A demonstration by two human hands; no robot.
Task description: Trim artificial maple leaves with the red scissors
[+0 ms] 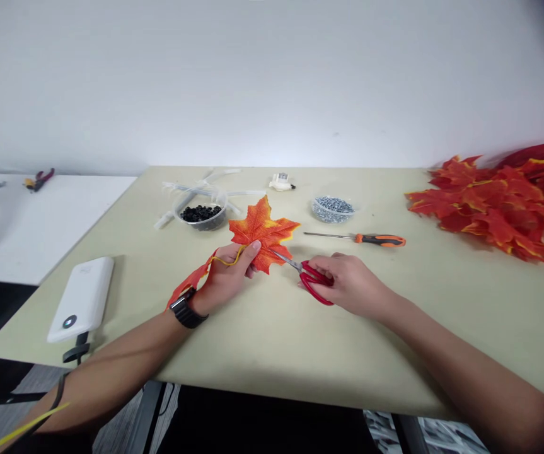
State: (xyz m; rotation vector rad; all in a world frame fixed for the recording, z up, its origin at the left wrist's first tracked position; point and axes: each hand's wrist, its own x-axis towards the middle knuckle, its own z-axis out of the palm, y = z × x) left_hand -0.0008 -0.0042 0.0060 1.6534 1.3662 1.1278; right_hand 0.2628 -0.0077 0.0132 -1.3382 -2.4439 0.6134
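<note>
Left hand (234, 266): thumb and fingers pinch leaf (265, 234) above table (262, 353), between its front and back edges | Right hand (347, 277): fingers grip scissors (303, 275) by red handles, tips at leaf | Handling: leaf best held taut, left thumb clear of blades | Appearance: orange-red, yellow-tinged edges, pointed lobes spread open

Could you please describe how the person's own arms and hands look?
Both the left hand and the right hand are ungloved, with no sleeve over either forearm. The left wrist wears a black watch with a dark face and a ribbed strap; the right wrist is bare.
</note>
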